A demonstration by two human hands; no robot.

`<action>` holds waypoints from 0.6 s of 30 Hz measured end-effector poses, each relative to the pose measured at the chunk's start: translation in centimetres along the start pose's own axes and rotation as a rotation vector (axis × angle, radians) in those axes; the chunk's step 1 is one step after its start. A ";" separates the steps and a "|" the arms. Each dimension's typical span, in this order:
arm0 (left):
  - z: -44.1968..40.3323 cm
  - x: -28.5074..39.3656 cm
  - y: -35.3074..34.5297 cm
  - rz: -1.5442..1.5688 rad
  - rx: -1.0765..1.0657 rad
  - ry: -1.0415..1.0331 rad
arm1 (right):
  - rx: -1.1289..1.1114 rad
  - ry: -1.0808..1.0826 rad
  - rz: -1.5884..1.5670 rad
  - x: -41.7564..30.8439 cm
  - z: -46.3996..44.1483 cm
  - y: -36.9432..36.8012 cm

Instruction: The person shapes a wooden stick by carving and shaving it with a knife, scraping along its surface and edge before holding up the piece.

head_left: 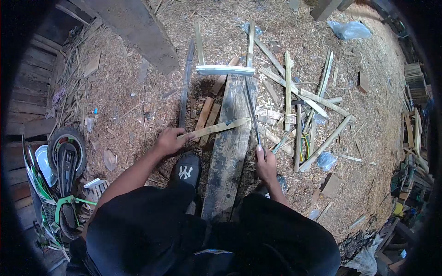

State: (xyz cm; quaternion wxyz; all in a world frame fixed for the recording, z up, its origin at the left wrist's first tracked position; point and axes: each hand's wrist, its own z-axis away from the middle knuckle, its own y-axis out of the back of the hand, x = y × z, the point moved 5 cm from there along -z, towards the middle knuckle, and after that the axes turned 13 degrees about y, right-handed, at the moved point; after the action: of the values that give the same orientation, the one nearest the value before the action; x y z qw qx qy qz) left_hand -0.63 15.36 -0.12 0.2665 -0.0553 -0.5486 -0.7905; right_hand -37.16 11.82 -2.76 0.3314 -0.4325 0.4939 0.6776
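Note:
My left hand (pixel 169 140) is closed round the near end of a pale wooden strip (pixel 207 131), whose far end lies across a worn plank (pixel 232 152) between my legs. My right hand (pixel 265 161) grips the handle end of a long, thin dark blade (pixel 253 108). The blade points away from me over the plank's right side, just past the strip's tip. At the plank's far end a pale crosspiece (pixel 225 70) lies across, with two upright sticks near its ends.
Wood shavings cover the ground (pixel 124 96). Right of the plank lie several loose strips (pixel 288 87) and a hammer (pixel 298 103). A thick beam (pixel 133 32) stands at the upper left. A green bicycle (pixel 66 184) is at the left. A plastic bag (pixel 350 30) lies far right.

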 end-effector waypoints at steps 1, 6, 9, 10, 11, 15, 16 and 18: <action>0.0 -0.2 -0.2 0.003 -0.001 0.002 | 0.011 0.024 -0.009 0.6 0.0 -0.2; 0.0 -0.1 -0.2 0.077 -0.111 0.098 | -0.045 -0.013 0.039 1.4 -0.4 -0.4; 0.0 0.1 0.0 0.060 -0.056 0.000 | -0.047 0.012 0.035 1.7 -0.2 -0.4; 0.1 0.1 0.1 0.063 -0.060 0.004 | -0.027 0.054 0.030 1.6 -0.1 -0.3; 0.2 0.2 0.1 0.048 -0.057 0.002 | -0.032 0.049 0.033 1.7 -0.1 -0.3; 0.6 0.7 0.0 0.075 -0.061 0.039 | -0.047 0.028 0.152 1.0 0.0 -0.4; 0.8 0.8 -0.1 0.079 -0.064 0.043 | 0.001 0.066 0.154 0.9 0.1 -0.5; 1.1 0.9 -0.5 0.064 -0.122 0.071 | 0.007 0.069 0.150 1.1 0.0 -0.6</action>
State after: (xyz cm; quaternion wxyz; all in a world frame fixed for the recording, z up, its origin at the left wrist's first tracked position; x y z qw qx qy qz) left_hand -1.87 16.11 0.28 0.3070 -0.0606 -0.4876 -0.8150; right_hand -37.03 12.00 -3.97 0.2638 -0.4162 0.5385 0.6835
